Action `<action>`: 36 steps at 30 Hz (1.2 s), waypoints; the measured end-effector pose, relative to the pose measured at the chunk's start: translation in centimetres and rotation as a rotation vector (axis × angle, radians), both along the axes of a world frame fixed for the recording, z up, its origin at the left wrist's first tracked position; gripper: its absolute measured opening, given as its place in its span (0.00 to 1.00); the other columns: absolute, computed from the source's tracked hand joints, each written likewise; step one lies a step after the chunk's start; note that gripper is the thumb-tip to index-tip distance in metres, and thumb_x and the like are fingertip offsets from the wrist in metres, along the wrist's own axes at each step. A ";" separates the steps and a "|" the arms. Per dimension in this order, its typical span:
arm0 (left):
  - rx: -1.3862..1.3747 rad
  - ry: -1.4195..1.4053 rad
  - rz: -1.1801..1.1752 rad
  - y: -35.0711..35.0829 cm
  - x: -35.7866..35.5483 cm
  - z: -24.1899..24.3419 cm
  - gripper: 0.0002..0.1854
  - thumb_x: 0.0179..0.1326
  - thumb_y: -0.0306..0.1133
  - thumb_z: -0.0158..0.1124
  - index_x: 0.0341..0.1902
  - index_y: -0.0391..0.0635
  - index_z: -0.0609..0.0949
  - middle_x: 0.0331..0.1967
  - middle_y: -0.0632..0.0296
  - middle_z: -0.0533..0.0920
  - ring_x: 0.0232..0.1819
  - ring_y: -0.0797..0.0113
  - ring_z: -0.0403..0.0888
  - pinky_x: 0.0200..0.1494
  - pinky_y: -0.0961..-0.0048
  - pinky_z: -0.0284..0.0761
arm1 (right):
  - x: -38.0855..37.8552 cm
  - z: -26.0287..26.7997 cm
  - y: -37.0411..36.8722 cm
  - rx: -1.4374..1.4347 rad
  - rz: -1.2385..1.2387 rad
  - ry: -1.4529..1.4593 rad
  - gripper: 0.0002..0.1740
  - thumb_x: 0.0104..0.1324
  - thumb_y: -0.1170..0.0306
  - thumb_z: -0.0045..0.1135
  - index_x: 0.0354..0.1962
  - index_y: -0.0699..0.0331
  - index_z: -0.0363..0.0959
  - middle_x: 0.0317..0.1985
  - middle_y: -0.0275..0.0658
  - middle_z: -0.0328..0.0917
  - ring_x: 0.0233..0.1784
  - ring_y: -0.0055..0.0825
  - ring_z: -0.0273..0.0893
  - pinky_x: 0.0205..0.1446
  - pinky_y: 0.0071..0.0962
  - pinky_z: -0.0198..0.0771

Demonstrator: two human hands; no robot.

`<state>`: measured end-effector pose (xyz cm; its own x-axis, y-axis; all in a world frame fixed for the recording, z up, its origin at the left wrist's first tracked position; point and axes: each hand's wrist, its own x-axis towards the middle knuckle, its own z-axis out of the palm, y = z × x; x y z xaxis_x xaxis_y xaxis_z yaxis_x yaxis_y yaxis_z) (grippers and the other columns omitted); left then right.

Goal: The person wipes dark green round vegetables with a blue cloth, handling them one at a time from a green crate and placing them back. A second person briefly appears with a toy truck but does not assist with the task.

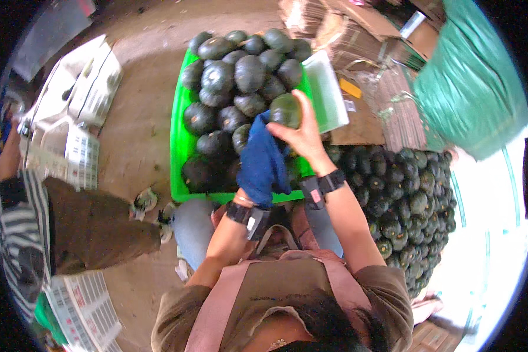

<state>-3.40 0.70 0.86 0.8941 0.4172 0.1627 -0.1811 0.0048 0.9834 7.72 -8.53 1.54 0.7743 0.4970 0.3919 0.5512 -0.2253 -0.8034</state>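
My right hand [306,132] holds a round green squash [285,111] above the right side of a bright green plastic crate [176,149]. Its thumb and fingers curve around the squash. A dark blue cloth [264,165] covers my left hand [257,176]; the cloth's upper end touches the squash's lower left side. The fingers under the cloth are hidden. Dark green squashes [250,73] are heaped in the crate, highest at its far end. Each of my wrists wears a black strap with a small box.
A large pile of squashes [400,202] lies at right, below flattened cardboard [400,110] and a green sack [475,83]. A white tray [330,92] touches the crate. White crates [83,154] stand at left, near a person in a striped top [15,233].
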 end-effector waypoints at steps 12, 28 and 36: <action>-0.644 -0.232 0.012 -0.4 0.9 -0.9 0.19 0.72 0.40 0.49 0.57 0.42 0.76 0.51 0.58 0.80 0.54 0.62 0.79 0.60 0.65 0.74 | -1.5 0.0 0.0 -0.410 0.083 -0.218 0.62 0.48 0.41 0.73 0.73 0.58 0.51 0.64 0.52 0.63 0.69 0.51 0.59 0.71 0.47 0.54; 0.049 -0.024 0.203 1.6 0.8 0.1 0.17 0.69 0.38 0.51 0.55 0.41 0.76 0.47 0.57 0.80 0.52 0.60 0.79 0.58 0.63 0.74 | -0.8 -7.5 -0.1 -0.113 0.171 0.296 0.18 0.69 0.64 0.58 0.50 0.68 0.73 0.39 0.55 0.81 0.45 0.41 0.82 0.49 0.38 0.73; 0.121 0.032 0.218 1.8 0.5 0.2 0.16 0.68 0.36 0.51 0.54 0.41 0.76 0.45 0.56 0.80 0.51 0.58 0.79 0.57 0.62 0.74 | -1.8 -7.6 2.1 -0.635 0.086 -0.112 0.18 0.71 0.62 0.46 0.42 0.73 0.63 0.28 0.58 0.80 0.30 0.56 0.81 0.31 0.52 0.75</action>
<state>-2.89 2.52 1.10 0.7904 0.5801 0.1967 -0.1341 -0.1495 0.9796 5.92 -6.44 -6.05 0.6929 0.7169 0.0774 0.6612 -0.5889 -0.4648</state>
